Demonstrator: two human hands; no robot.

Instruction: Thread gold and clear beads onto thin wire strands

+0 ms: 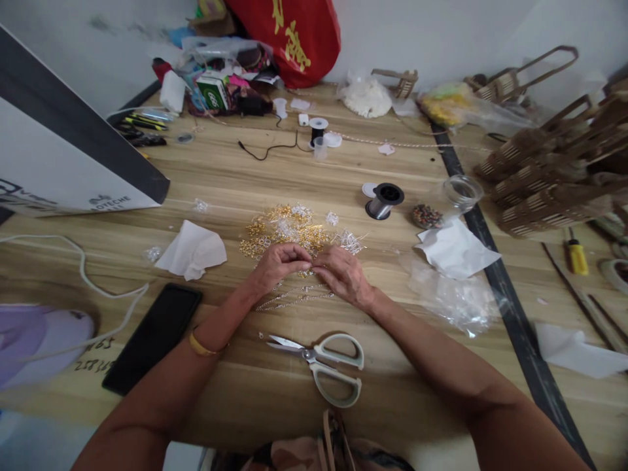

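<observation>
My left hand (280, 263) and my right hand (342, 273) meet over the middle of the table, thumbs and fingertips pinched close together. Whatever lies between the fingertips is too small to make out. Just beyond them spreads a pile of gold and silver jewelry findings (262, 229), with small rings at its left and silver pins (352, 242) at its right. Under the hands a thin beaded chain (289, 301) lies on the wood. Closer to my body are open scissors (338, 369) with pale handles, touched by neither hand.
A black phone (153, 339) lies left of my forearm. White paper (192, 250) is beside the pile. A wire spool (384, 200), a tipped jar of beads (449, 199) and plastic bags (454, 297) are on the right. Brown woven baskets (554, 163) stand farther right.
</observation>
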